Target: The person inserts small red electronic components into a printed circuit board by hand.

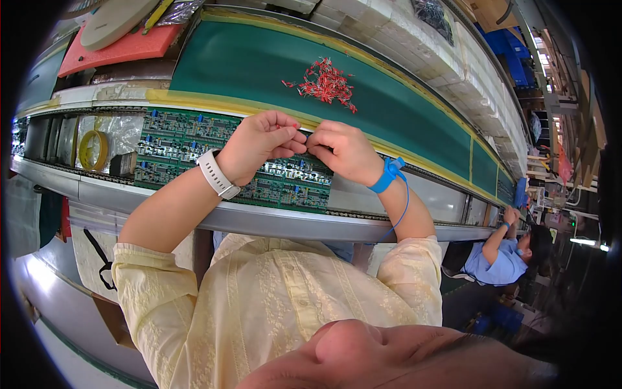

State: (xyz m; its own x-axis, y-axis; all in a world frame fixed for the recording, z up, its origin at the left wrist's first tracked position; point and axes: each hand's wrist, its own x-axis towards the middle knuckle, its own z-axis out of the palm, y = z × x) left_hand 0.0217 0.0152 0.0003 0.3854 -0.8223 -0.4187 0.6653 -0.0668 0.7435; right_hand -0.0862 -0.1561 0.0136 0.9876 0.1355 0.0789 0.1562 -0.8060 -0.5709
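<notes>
While the left hand (262, 144) pinches a red part (297, 126) over the boards (175, 146), the right hand (345, 150) is curled just beside it, can't tell if it's holding anything. More red parts (327, 83) are piled on the green mat (246, 61).

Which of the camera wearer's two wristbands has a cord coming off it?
The blue wristband, worn behind the right hand: a thin blue cord hangs from it. The white wristband, behind the left hand, shows no cord.
</notes>
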